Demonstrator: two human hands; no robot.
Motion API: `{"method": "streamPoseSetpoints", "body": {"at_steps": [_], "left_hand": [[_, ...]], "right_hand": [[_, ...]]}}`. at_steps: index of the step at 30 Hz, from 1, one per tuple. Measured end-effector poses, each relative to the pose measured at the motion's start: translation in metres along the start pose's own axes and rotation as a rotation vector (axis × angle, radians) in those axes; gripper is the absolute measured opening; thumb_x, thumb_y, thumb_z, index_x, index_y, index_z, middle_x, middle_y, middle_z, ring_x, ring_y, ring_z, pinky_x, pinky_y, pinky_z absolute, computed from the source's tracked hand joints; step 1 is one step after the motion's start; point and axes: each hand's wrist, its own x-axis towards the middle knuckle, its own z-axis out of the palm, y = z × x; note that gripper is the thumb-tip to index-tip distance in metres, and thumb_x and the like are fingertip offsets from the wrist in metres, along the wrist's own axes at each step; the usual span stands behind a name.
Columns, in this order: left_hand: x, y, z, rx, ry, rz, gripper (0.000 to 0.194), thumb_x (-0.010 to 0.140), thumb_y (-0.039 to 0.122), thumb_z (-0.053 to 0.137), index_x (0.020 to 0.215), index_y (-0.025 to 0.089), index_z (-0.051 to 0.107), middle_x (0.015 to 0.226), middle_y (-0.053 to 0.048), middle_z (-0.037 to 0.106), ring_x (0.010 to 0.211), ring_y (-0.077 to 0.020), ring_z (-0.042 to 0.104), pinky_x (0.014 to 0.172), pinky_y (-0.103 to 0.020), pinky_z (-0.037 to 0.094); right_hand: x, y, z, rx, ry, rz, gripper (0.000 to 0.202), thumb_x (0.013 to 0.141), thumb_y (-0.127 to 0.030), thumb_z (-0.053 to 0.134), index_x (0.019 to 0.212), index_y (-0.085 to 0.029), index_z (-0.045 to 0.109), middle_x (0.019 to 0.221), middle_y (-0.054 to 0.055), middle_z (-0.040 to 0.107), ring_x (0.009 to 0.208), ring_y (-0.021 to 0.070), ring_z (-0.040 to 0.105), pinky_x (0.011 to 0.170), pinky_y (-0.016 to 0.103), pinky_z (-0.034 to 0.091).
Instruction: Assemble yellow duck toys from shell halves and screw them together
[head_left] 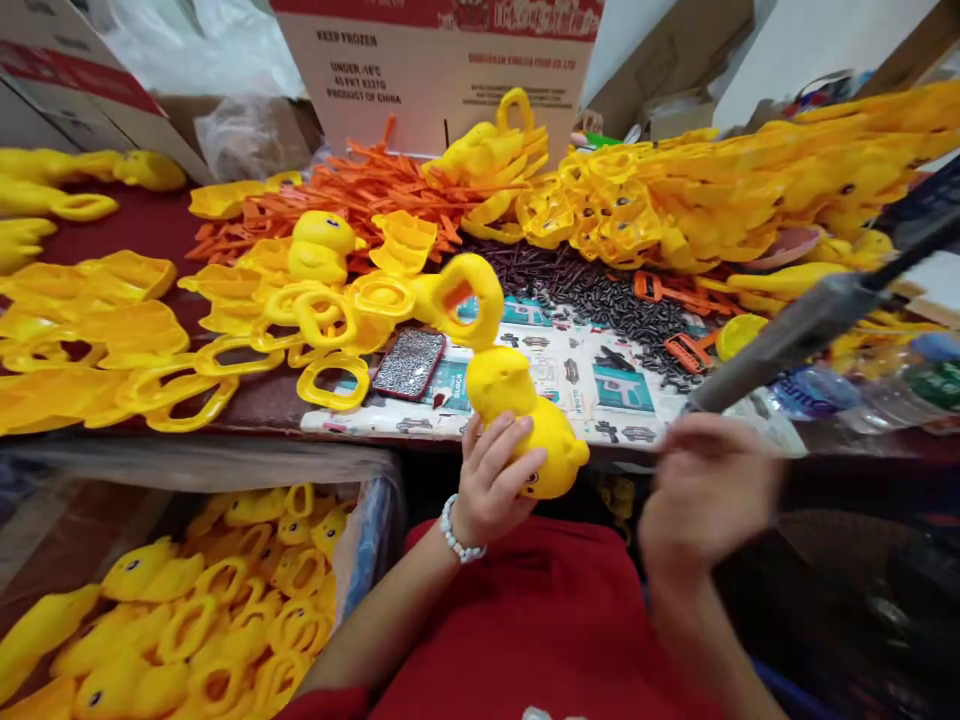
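Observation:
My left hand [491,465], wearing a beaded bracelet, is wrapped round a yellow plastic duck toy [551,455] with a ring handle that points up and away. The duck is tilted just in front of the table edge. My right hand [705,495] is smeared by motion, its fingers hard to make out. Right above it slants a grey cylindrical tool [787,340] with a dark upper end. The tool's lower end meets the blurred fingers, and I cannot tell whether they grip it.
Yellow duck halves [120,320] lie left; more are heaped [720,190] back right. Behind are orange plastic pieces [322,205] and small dark screw-like parts [600,290]. A phone-like rectangle [409,363] lies near the printed sheet [517,400]. Below left, a lined box [367,540] holds ducks. Plastic bottles [900,385] lie right.

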Motion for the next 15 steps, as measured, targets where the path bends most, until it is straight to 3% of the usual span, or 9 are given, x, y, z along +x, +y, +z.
{"method": "streamPoseSetpoints", "body": {"at_steps": [1,4,6,9,11,12,15], "left_hand": [[0.000,0.004,-0.003,0.035,0.048,0.052,0.030,0.084,0.018,0.060,0.113,0.023,0.054,0.119,-0.009,0.063,0.130,-0.0217,0.046,0.113,-0.046,0.029],[0.000,0.007,-0.016,0.098,0.073,0.191,0.022,0.085,0.021,0.060,0.107,0.026,0.059,0.114,-0.004,0.065,0.134,-0.0175,0.041,0.116,-0.039,0.027],[-0.004,0.002,-0.029,0.074,0.086,0.167,0.037,0.080,0.034,0.068,0.114,0.029,0.055,0.116,-0.003,0.063,0.131,-0.0204,0.044,0.114,-0.039,0.031],[-0.015,-0.004,-0.050,-0.243,0.091,-0.266,0.071,0.071,0.058,0.070,0.131,0.035,0.040,0.126,-0.005,0.056,0.128,-0.0275,0.047,0.110,-0.047,0.035],[-0.020,-0.003,-0.063,-0.466,0.005,-0.541,0.080,0.070,0.068,0.063,0.136,0.031,0.036,0.126,-0.009,0.056,0.124,-0.0308,0.050,0.105,-0.048,0.041],[-0.021,0.001,-0.069,-0.524,-0.043,-0.605,0.081,0.071,0.070,0.061,0.136,0.028,0.038,0.122,-0.011,0.058,0.119,-0.0313,0.054,0.100,-0.046,0.046],[-0.022,0.019,-0.082,-0.519,-0.091,-0.619,0.075,0.072,0.068,0.061,0.130,0.022,0.047,0.110,-0.012,0.066,0.099,-0.0295,0.065,0.085,-0.041,0.055]], "right_hand": [[-0.017,-0.011,0.004,0.004,-0.065,0.002,0.020,0.095,-0.033,0.056,0.102,-0.014,0.053,0.090,0.004,0.050,0.077,0.0123,0.051,0.065,0.021,0.045],[-0.041,-0.029,0.016,0.036,-0.135,-0.038,0.004,0.093,-0.016,0.057,0.093,-0.013,0.055,0.085,0.003,0.052,0.076,0.0112,0.050,0.067,0.021,0.043],[-0.042,-0.031,0.016,0.071,-0.101,-0.108,0.003,0.092,-0.011,0.055,0.092,-0.014,0.056,0.087,0.003,0.052,0.079,0.0109,0.051,0.068,0.020,0.043],[-0.040,-0.031,0.011,0.147,-0.090,-0.207,0.009,0.091,-0.008,0.056,0.096,-0.015,0.057,0.092,0.004,0.053,0.083,0.0120,0.052,0.072,0.021,0.044],[-0.044,-0.033,0.012,0.220,-0.154,-0.247,0.011,0.091,-0.008,0.054,0.098,-0.016,0.057,0.091,0.004,0.053,0.082,0.0126,0.053,0.073,0.023,0.046],[-0.048,-0.035,0.013,0.257,-0.197,-0.261,0.011,0.091,-0.008,0.053,0.098,-0.016,0.056,0.091,0.005,0.052,0.082,0.0127,0.053,0.073,0.023,0.046],[-0.056,-0.032,0.023,0.341,-0.308,-0.296,0.012,0.092,-0.007,0.050,0.100,-0.014,0.056,0.093,0.007,0.052,0.085,0.0127,0.053,0.073,0.021,0.047]]}}
